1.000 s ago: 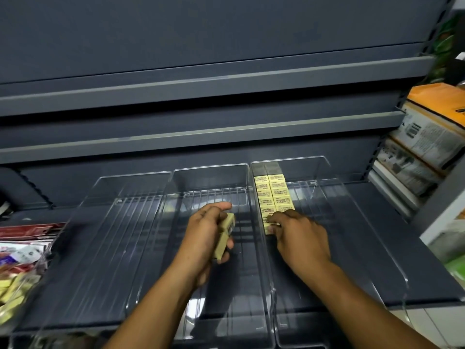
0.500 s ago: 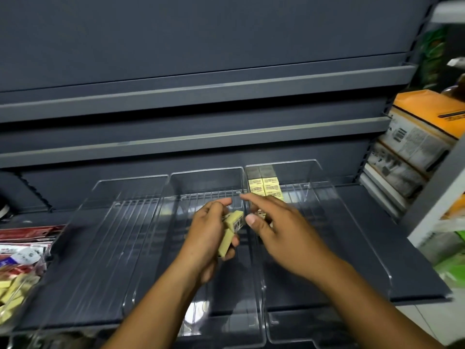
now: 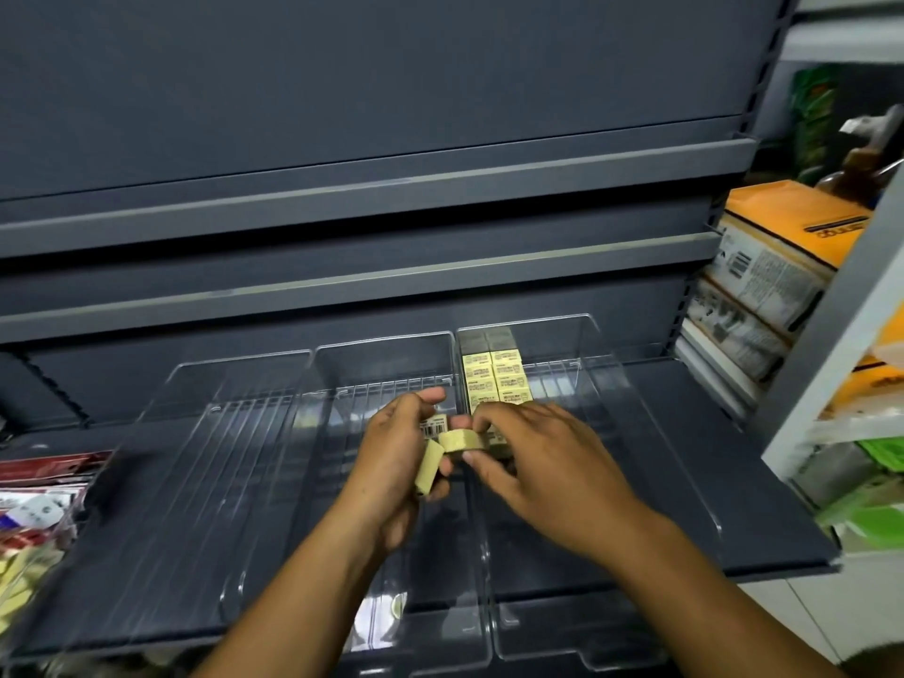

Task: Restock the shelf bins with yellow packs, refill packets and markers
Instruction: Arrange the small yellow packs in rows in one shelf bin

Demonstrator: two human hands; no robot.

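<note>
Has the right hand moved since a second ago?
Yes. The right hand left the row of yellow packs in the right bin and shifted left, now pinching a pack at the left hand.

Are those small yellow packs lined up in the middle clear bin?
No: the small yellow packs sit in two rows along the left wall of the right-hand clear plastic bin.

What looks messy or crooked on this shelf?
Nothing really. The yellow packs in the right bin lie in two straight rows. The left hand holds a few more, and the right hand pinches one.
</note>
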